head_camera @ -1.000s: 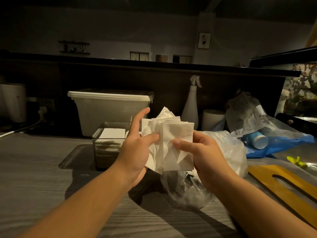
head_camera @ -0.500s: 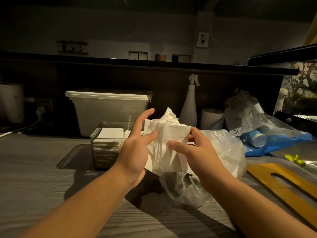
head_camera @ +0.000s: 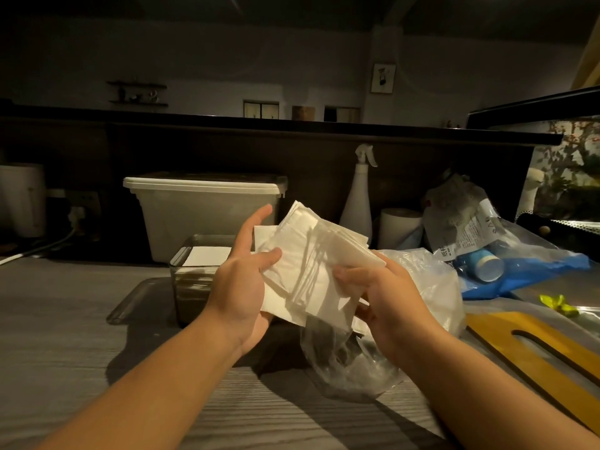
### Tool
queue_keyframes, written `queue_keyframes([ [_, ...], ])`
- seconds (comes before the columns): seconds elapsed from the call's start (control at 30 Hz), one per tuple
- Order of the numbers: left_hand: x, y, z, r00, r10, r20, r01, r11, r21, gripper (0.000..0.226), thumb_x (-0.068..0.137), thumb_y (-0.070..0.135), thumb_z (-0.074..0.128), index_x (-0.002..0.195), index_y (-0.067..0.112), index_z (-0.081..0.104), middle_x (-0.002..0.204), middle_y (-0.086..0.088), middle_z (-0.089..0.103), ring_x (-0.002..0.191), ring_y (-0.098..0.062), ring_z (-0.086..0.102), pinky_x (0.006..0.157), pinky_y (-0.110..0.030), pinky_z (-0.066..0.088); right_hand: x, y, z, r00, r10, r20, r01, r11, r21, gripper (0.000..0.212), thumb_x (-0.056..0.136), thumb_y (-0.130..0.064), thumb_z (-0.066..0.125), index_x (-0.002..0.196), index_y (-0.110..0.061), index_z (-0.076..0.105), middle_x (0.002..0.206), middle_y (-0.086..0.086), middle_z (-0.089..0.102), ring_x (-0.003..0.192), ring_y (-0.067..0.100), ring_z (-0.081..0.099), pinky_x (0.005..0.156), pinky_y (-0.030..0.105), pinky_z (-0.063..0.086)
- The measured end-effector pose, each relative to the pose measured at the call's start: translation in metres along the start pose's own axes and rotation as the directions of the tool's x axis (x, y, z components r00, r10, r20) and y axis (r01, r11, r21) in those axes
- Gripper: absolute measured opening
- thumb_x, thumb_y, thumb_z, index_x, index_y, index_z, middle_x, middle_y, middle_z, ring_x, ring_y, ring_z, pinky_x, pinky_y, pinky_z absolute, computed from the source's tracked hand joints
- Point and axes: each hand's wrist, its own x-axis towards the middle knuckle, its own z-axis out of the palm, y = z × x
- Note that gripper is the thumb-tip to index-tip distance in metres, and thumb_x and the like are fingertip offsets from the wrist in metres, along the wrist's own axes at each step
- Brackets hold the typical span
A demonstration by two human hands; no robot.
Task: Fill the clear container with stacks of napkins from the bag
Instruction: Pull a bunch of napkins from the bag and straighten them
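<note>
One loose, fanned stack of napkins [head_camera: 311, 267] sits at the centre of the frame, held above the worktop [head_camera: 65, 336] between both hands. The left hand [head_camera: 240, 287] grips its left edge, thumb pressed on the front sheet, index finger raised straight and clear of the paper, the other fingers hidden behind. The right hand [head_camera: 386, 300] pinches the right edge, its thumb on top and its curled fingers [head_camera: 367, 315] clamped underneath. Just below and right of the hands lies the crumpled clear bag [head_camera: 428, 287]. Left of the stack and behind the left hand stands the clear container [head_camera: 191, 274], with white napkins already in it. Behind that is a white lidded bin [head_camera: 201, 216], and to its right a white spray bottle [head_camera: 358, 203] and a paper roll [head_camera: 399, 222]. A blue bag [head_camera: 535, 271] and a yellow board [head_camera: 552, 352] lie at the right of the frame.
</note>
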Motion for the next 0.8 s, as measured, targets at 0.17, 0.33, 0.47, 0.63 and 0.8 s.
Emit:
queue_keyframes([
  [0.17,-0.002,0.003,0.001,1.000,0.014,-0.012,-0.014,1.000,0.008,0.050,0.103,0.014,0.042,0.128,0.056,0.052,0.120,0.003,0.063,0.102,-0.031,0.066,0.066,-0.043,0.060,0.003,-0.002,-0.003,0.990,0.118,0.076,-0.135,0.949,0.284,0.067,0.060,-0.009,0.077,0.125,-0.008,0.061,0.114,0.014,0.071,0.097,0.032,0.072,0.069,0.039,0.060],
  [0.33,-0.004,-0.002,0.003,0.999,0.006,0.043,-0.006,1.000,-0.005,0.051,0.101,0.014,0.044,0.122,0.059,0.057,0.124,0.001,0.064,0.104,-0.034,0.068,0.075,-0.050,0.060,0.000,0.001,0.004,0.983,0.125,0.133,-0.161,0.936,0.312,0.061,0.064,-0.011,0.079,0.123,-0.007,0.064,0.111,0.013,0.074,0.094,0.030,0.074,0.079,0.043,0.061],
  [0.47,-0.005,-0.006,0.005,0.991,0.002,0.134,0.004,0.999,-0.040,0.045,0.097,0.017,0.045,0.120,0.051,0.063,0.122,0.002,0.068,0.108,-0.030,0.067,0.081,-0.046,0.059,0.000,0.004,0.008,0.986,0.149,0.077,-0.167,0.925,0.343,0.062,0.061,-0.009,0.079,0.121,-0.004,0.063,0.111,0.014,0.072,0.099,0.029,0.072,0.073,0.036,0.061],
  [0.63,-0.002,-0.007,0.003,0.985,-0.021,0.173,0.027,0.999,-0.031,0.037,0.099,0.025,0.043,0.119,0.045,0.066,0.114,0.006,0.072,0.101,-0.022,0.071,0.083,-0.046,0.059,-0.003,0.003,0.008,0.980,0.182,0.086,-0.201,0.908,0.369,0.064,0.062,-0.009,0.078,0.124,-0.007,0.061,0.111,0.014,0.072,0.098,0.028,0.071,0.064,0.031,0.059],
  [0.8,-0.001,-0.007,0.002,0.984,-0.013,0.176,0.016,1.000,-0.012,0.040,0.085,0.022,0.057,0.113,0.049,0.068,0.108,0.007,0.073,0.099,-0.022,0.072,0.082,-0.048,0.060,0.002,0.004,0.004,0.969,0.221,0.106,-0.245,0.883,0.400,0.075,0.058,-0.007,0.081,0.130,-0.008,0.060,0.120,0.016,0.069,0.104,0.033,0.069,0.074,0.041,0.062],
])
